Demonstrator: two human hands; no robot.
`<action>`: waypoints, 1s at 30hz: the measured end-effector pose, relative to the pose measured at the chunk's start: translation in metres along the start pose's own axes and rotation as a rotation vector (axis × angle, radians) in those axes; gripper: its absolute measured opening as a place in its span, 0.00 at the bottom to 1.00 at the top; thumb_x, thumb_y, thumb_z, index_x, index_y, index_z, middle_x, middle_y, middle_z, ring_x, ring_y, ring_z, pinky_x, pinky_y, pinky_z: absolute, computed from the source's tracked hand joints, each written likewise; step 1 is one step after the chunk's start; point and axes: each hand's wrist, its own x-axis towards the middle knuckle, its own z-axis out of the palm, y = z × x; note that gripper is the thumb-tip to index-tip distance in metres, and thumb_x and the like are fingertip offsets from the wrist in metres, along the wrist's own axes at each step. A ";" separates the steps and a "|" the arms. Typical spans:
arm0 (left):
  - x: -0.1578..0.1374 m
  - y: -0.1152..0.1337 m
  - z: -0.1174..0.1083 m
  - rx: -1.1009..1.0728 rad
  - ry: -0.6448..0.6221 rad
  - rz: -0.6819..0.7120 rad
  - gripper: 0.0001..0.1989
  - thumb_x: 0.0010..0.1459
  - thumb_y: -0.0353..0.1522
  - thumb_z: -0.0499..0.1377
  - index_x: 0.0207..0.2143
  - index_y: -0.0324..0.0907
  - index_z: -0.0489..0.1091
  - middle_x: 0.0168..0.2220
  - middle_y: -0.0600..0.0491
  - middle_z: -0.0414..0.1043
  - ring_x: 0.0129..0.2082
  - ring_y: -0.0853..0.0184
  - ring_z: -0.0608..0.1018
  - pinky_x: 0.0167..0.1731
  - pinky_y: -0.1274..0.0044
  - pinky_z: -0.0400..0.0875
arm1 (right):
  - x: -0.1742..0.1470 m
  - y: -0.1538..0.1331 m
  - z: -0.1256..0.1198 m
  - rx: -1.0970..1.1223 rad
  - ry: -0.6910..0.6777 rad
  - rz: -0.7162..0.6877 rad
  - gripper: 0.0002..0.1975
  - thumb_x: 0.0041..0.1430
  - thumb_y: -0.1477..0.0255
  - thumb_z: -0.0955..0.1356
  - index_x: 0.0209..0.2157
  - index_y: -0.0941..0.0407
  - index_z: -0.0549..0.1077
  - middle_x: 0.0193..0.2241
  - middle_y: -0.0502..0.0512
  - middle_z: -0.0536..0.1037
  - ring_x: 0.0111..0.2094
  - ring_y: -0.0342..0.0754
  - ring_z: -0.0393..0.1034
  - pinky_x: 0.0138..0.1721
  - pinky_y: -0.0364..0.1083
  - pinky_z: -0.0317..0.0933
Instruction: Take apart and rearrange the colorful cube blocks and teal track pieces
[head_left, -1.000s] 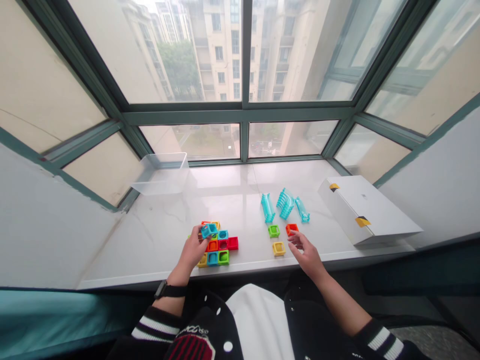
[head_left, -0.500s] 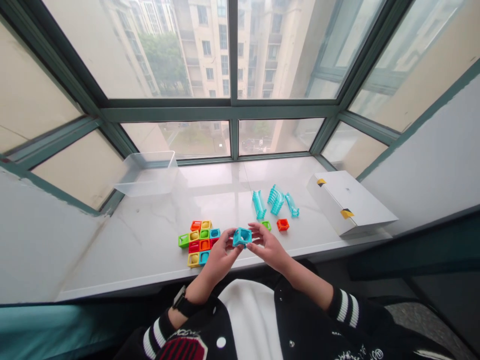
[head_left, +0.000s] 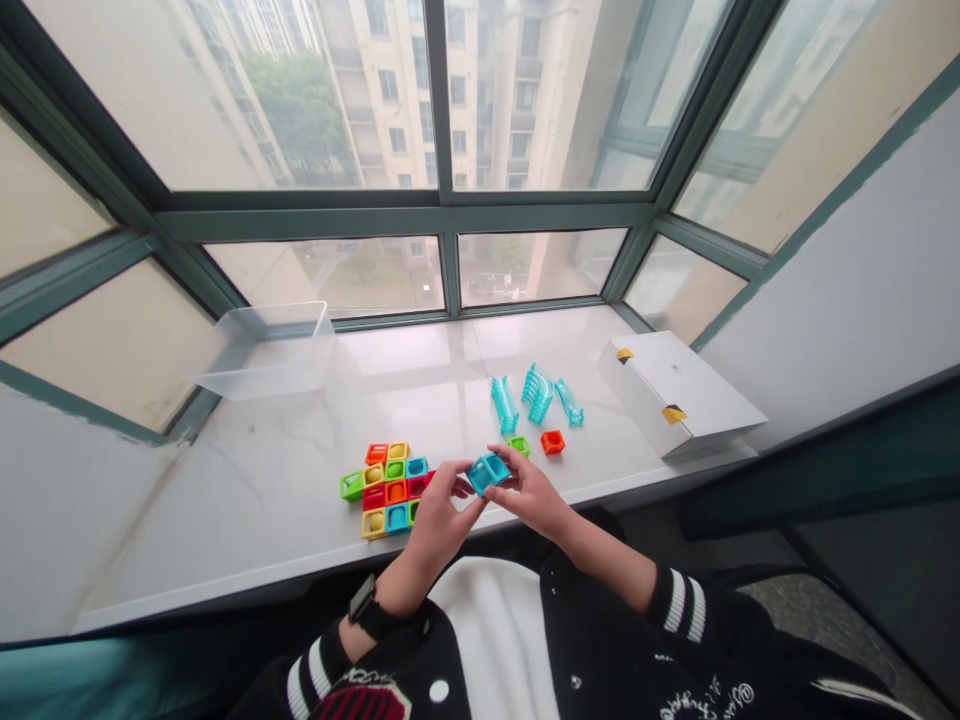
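"Block [head_left: 489, 474], blue, whereabouts now?"

"Up between both hands, near the front edge of the white sill [head_left: 300, 460], just right of the cluster of coloured blocks [head_left: 396, 491]."

"And the grip?"

"Two-handed. Left hand [head_left: 441, 510] grasping from the left, thumb beneath; right hand [head_left: 534, 492] grasping from the right, fingers at the far side and thumb at the near one."

"Different from a second ago?"

"Very. Back then, carried over the cluster in the left hand alone, with the right hand loosely spread by the red block [head_left: 553, 442]. Since then, brought across to meet the right hand."

"And from half a second ago?"

"Same shared hold, but with a turn: tipped on a slant now, squarer to the view before."

"Around it?"

"Little changed, only farther left in view. Cluster partly behind the left hand. Green block [head_left: 518, 446], fully visible a second ago, now partly covered by the right hand; red block now in plain sight, slightly apart from the green. Farther back, three turquoise pieces [head_left: 537, 393]; clear bin [head_left: 270, 382] to the left, white box [head_left: 684, 385] to the right."
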 end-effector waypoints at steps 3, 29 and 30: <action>-0.001 0.004 0.004 -0.018 -0.060 0.024 0.22 0.62 0.37 0.67 0.57 0.47 0.68 0.46 0.50 0.75 0.39 0.65 0.81 0.41 0.69 0.80 | 0.001 0.007 -0.006 0.032 0.038 0.016 0.41 0.56 0.59 0.78 0.66 0.50 0.63 0.54 0.59 0.76 0.50 0.55 0.78 0.54 0.56 0.73; 0.010 -0.037 -0.045 -0.070 0.039 -0.315 0.26 0.61 0.50 0.63 0.54 0.44 0.74 0.53 0.44 0.79 0.48 0.56 0.83 0.50 0.63 0.79 | 0.002 0.122 -0.216 -0.604 0.638 0.259 0.35 0.48 0.62 0.75 0.59 0.54 0.72 0.58 0.64 0.78 0.54 0.60 0.76 0.52 0.56 0.72; 0.010 -0.038 -0.046 -0.066 0.045 -0.321 0.26 0.61 0.50 0.63 0.54 0.44 0.74 0.53 0.44 0.79 0.47 0.56 0.83 0.50 0.63 0.79 | 0.006 0.127 -0.219 -0.624 0.636 0.265 0.34 0.49 0.63 0.75 0.59 0.54 0.72 0.57 0.64 0.78 0.54 0.60 0.76 0.53 0.55 0.72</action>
